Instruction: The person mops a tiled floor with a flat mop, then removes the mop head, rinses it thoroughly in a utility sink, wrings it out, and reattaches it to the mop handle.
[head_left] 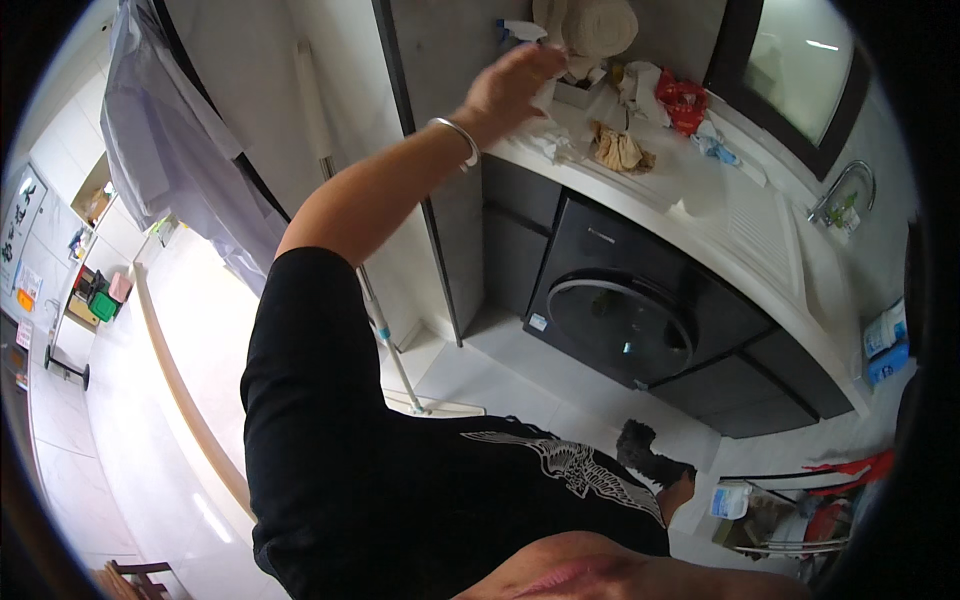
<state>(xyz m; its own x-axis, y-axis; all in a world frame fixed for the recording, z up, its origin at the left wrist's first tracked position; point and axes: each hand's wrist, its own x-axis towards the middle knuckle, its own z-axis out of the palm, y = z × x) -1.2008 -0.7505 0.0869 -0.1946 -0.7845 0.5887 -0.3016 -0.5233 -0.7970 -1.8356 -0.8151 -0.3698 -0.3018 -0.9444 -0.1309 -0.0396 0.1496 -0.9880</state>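
Observation:
My left hand (512, 85) reaches over the far left end of the white counter (690, 190), a pale bangle on its wrist. Its fingers are stretched out, slightly blurred, and hold nothing that I can see. Near the fingertips are a spray bottle (520, 30) with a blue and white head and a thick cream roll (602, 26). A crumpled tan cloth (622, 150) lies on the counter to the right. At the lower right, a patch of skin, perhaps my right hand (678, 494), shows beside a dark fuzzy item (648, 455); its fingers are hidden.
A black front-loading washing machine (620, 300) sits under the counter. Behind are a red plastic bag (682, 100) and a curved metal tap (850, 190). A flat mop (385, 335) leans at the left, near a hanging pale lilac garment (180, 130). A rack (780, 545) stands at lower right.

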